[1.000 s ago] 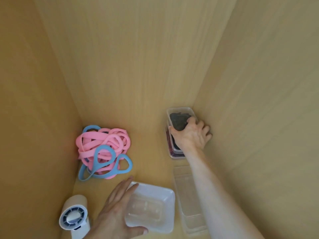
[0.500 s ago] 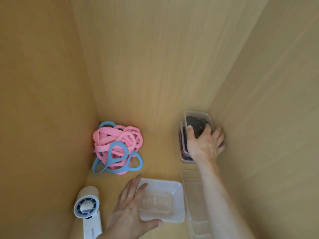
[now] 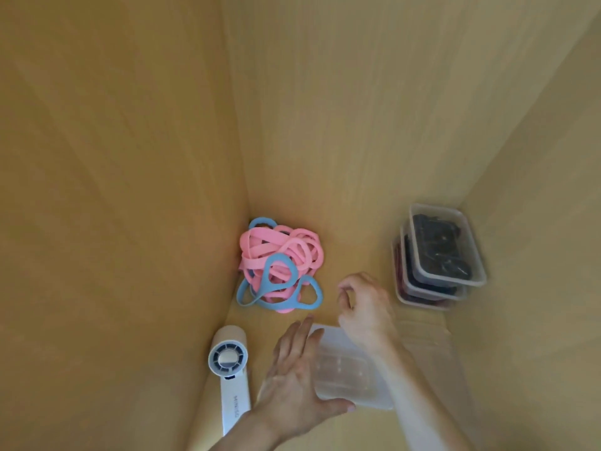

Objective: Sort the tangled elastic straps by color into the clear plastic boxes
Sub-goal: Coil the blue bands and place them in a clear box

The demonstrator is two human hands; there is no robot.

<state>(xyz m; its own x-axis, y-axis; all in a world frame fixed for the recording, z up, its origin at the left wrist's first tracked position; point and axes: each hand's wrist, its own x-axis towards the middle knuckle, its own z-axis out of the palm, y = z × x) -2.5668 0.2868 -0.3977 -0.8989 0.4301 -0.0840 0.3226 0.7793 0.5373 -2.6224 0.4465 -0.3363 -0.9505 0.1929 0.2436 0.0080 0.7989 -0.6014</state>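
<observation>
In a wood-walled corner, seen from above: pink & blue tangle (image 3: 292,252) lies vs. the left wall, well apart from a stack (image 3: 445,255) of clear boxes w/ dark straps at right. Left hand (image 3: 299,375) rests flat, fingers straight, on the side of an empty box (image 3: 344,369), not clenched. Right hand (image 3: 364,307) hovers between tangle & stack, fingers loosely curled, grasping nothing. Fan (image 3: 227,359) lies beside the left hand. Best approach, prob.: pinch one outer blue strap (image 3: 242,292), lift slowly so pink slides off, steady the box w/ the left hand, one colour per box
</observation>
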